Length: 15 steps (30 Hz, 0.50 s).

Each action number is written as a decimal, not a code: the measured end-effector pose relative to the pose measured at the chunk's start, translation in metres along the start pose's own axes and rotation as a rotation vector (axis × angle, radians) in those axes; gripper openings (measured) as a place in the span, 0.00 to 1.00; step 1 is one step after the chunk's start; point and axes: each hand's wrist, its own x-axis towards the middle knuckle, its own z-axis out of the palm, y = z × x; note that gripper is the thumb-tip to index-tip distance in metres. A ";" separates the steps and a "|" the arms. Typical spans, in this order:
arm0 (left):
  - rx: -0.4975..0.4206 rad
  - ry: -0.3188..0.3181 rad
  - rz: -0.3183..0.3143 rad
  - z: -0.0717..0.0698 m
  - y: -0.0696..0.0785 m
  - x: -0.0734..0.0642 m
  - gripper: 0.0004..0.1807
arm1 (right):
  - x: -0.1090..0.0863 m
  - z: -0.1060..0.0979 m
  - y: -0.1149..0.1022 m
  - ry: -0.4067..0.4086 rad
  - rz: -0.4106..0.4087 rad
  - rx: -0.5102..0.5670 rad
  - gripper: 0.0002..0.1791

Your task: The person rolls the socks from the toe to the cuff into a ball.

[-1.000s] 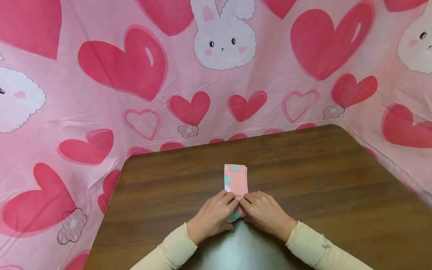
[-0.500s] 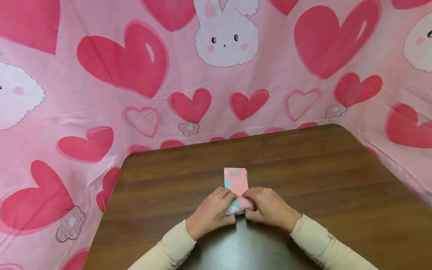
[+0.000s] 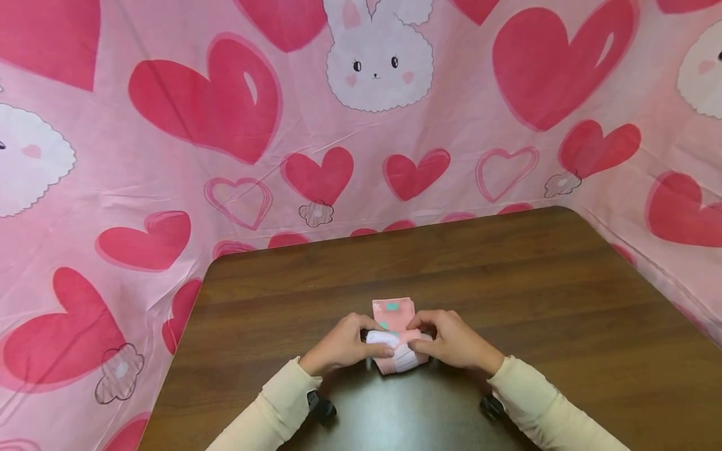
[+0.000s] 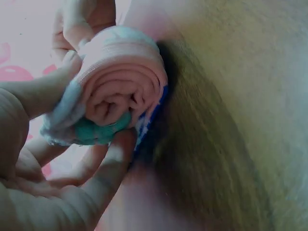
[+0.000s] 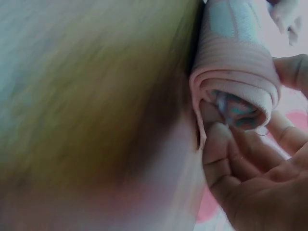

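A pink sock pair (image 3: 405, 360) with white and teal patches lies at the table's near middle, its near part rolled up and its far end flat. My left hand (image 3: 341, 344) grips the roll's left end, thumb on the near side. At the right end, my right hand (image 3: 457, 341) holds it between thumb and fingers. Spiral layers show in the end of the sock roll (image 4: 122, 86) in the left wrist view. From the right wrist, the other end of the roll (image 5: 236, 72) looks looser, with fingertips at its opening and a flat layer beneath.
The brown wooden table (image 3: 282, 294) extends around the hands on all sides. Pink cloth (image 3: 366, 134) printed with hearts and rabbits hangs behind and beside it. A small black device (image 3: 323, 408) sits under the left wrist, another black device (image 3: 492, 407) under the right.
The near end of the socks has been rolled away from the person into a thicker roll, leaving less flat length. The flat end has slid nearer. Both thumbs now lie on the roll's near side.
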 end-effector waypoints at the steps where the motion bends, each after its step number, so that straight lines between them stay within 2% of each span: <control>1: -0.005 0.001 -0.009 -0.001 0.000 0.001 0.08 | 0.001 0.000 -0.001 0.001 0.013 -0.008 0.06; 3: 0.045 0.026 0.002 -0.001 0.002 0.002 0.10 | 0.001 -0.001 -0.002 -0.003 0.037 -0.020 0.05; 5: 0.146 0.081 0.058 0.000 0.007 0.002 0.15 | 0.002 -0.002 -0.003 -0.013 0.054 -0.033 0.06; 8: 0.363 0.165 0.203 0.002 0.018 0.001 0.18 | 0.004 -0.005 -0.006 -0.027 0.053 -0.063 0.07; 10: 0.498 0.212 0.313 0.004 0.025 0.000 0.15 | 0.005 -0.006 -0.009 -0.007 0.030 -0.098 0.08; 12: 0.619 0.210 0.415 0.006 0.029 -0.001 0.09 | 0.004 -0.007 -0.013 0.039 -0.053 -0.180 0.11; 15: 0.726 0.197 0.518 0.011 0.030 -0.006 0.07 | -0.004 -0.005 -0.017 0.104 -0.299 -0.369 0.10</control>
